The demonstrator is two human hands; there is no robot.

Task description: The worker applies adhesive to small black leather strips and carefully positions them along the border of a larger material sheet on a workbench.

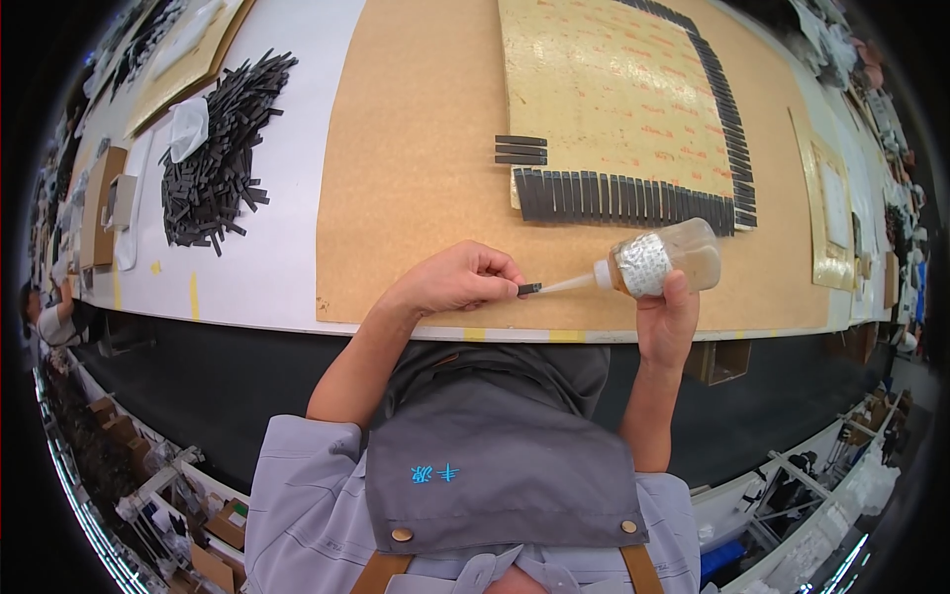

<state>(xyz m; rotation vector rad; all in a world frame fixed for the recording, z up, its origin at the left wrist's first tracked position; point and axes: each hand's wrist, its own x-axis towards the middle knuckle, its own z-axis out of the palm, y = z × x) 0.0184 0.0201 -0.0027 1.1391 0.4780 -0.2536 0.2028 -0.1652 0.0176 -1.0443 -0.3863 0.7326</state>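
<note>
Between the thumb and fingers of my left hand (457, 281) is a small black strip (530, 289), its end sticking out to the right. My right hand (669, 319) grips a translucent squeeze bottle (695, 253) with a silvery wrap round its middle, tipped on its side. The bottle's long thin nozzle (569, 284) points left, its tip at the strip's end. Beyond the hands lies a yellowish board (614, 94), with black strips (623, 198) lined up along its near and right edges. Several more strips stick out at its left edge.
A brown sheet (416, 148) covers the middle of the table under the board. To the left is a heap of loose black strips (223, 148) with a white plastic piece (189, 129) on it. Another board (829, 208) lies at the right. A person (54, 322) is at the far left.
</note>
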